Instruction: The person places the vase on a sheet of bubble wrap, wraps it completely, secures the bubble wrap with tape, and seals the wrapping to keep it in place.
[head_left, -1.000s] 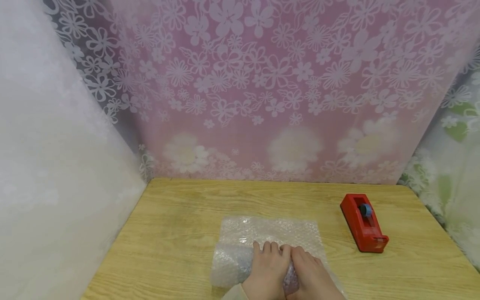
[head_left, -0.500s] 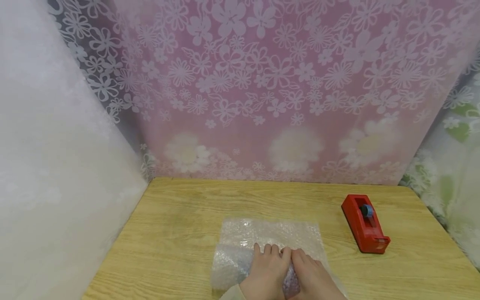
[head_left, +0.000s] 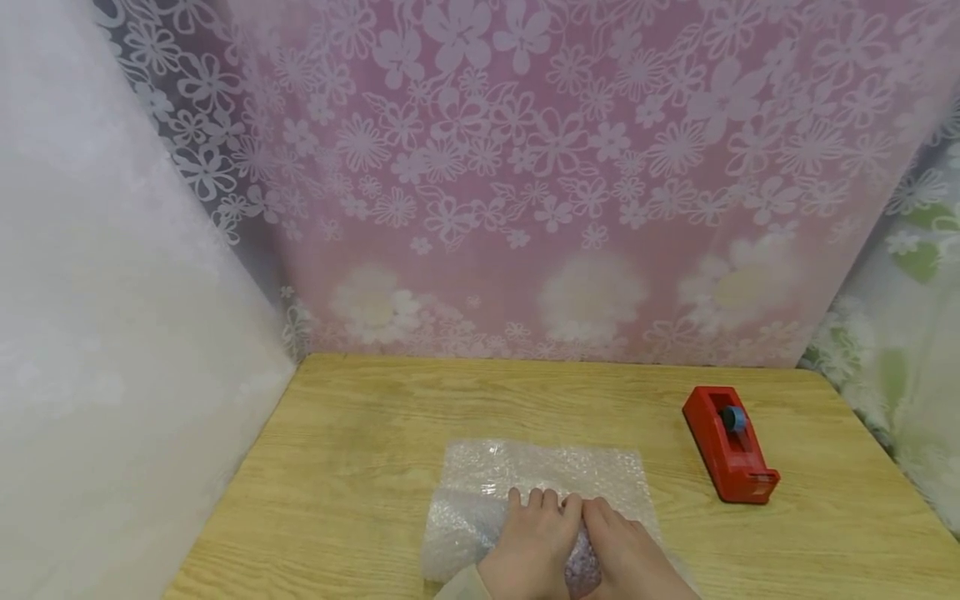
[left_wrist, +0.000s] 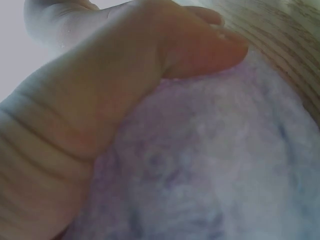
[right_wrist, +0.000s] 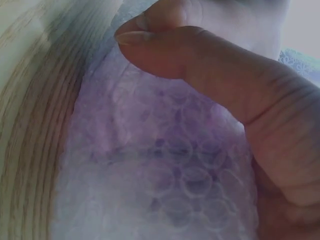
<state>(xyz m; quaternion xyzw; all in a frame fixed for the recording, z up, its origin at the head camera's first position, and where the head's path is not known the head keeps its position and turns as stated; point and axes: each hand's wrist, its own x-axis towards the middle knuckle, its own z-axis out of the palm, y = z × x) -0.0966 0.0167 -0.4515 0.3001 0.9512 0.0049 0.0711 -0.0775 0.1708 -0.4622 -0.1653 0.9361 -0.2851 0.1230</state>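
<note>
A sheet of clear bubble wrap (head_left: 540, 462) lies on the wooden table, its near part rolled into a bundle (head_left: 457, 537) with something purplish showing through. My left hand (head_left: 532, 546) lies over the middle of this bundle, fingers bent over its top; in the left wrist view the thumb (left_wrist: 200, 50) presses along its side. Close beside it, my right hand (head_left: 630, 554) grips the bundle's right part, and the right wrist view shows the thumb (right_wrist: 165, 55) curled across the bubbles. The index fingers meet at the top. The wrapped item's kind is hidden by the layers.
A red tape dispenser (head_left: 727, 446) with a blue roll of tape stands on the right of the wooden table (head_left: 360, 450). Pink flowered cloth (head_left: 480, 208) hangs behind the back edge, with pale cloth (head_left: 112, 292) along the left side.
The far edge of the bubble wrap sheet has drawn very slightly toward the person. Both hands keep the same hold on the bundle.
</note>
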